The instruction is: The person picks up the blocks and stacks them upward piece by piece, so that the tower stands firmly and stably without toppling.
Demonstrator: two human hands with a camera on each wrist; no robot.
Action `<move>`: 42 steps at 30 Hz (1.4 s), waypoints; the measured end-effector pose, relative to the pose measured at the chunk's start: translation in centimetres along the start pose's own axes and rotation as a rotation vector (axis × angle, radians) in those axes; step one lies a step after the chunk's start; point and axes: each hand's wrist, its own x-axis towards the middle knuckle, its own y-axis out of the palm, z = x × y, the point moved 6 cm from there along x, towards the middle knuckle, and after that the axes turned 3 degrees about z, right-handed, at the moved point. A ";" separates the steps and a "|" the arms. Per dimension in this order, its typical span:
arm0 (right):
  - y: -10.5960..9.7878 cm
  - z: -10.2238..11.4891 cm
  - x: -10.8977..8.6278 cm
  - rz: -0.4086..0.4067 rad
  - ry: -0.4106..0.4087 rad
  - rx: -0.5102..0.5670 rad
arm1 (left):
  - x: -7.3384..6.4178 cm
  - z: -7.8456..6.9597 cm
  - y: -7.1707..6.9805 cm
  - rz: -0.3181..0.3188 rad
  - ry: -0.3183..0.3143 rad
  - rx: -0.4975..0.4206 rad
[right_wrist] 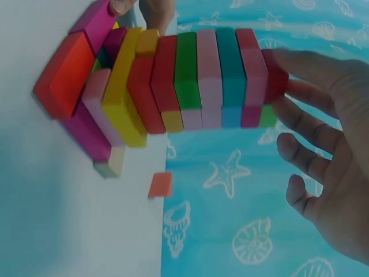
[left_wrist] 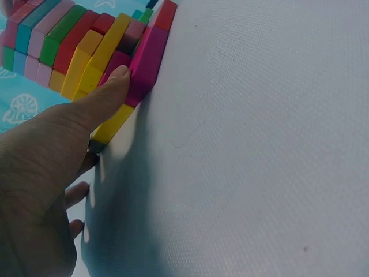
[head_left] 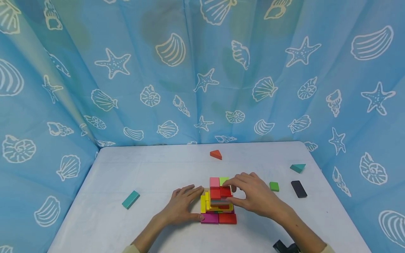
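Note:
A tall stack of coloured wooden blocks [head_left: 218, 203] rises from the white table. At its top, my right hand [head_left: 257, 196] pinches a red block [right_wrist: 275, 76] between thumb and fingers; that block touches the pink block [right_wrist: 253, 75] under it. My left hand [head_left: 181, 205] is at the left of the stack's base. Its thumb touches a magenta block [left_wrist: 147, 66] of the bottom layer, while the other fingers reach along the left side toward the back. A red block [right_wrist: 64, 75] lies beside the magenta one at the front.
Around the stack lie a teal block [head_left: 131, 200], an orange-red wedge [head_left: 216, 154], a green block [head_left: 274, 186], a teal triangle [head_left: 298, 168] and a black rectangular piece [head_left: 299, 189]. A black object [head_left: 286, 246] shows by the right forearm. Behind the table hangs a blue shell-patterned curtain [head_left: 202, 70].

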 end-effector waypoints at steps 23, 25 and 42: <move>5.3 -20.5 -4.9 0.056 0.345 0.109 | 0.0 0.3 0.4 0.009 -0.013 -0.011; 5.4 -20.8 -5.0 0.051 0.344 0.113 | 0.0 0.3 0.3 0.007 -0.012 -0.009; 3.2 -15.8 -2.6 -0.022 0.223 0.184 | 0.1 0.1 0.2 -0.008 0.008 -0.003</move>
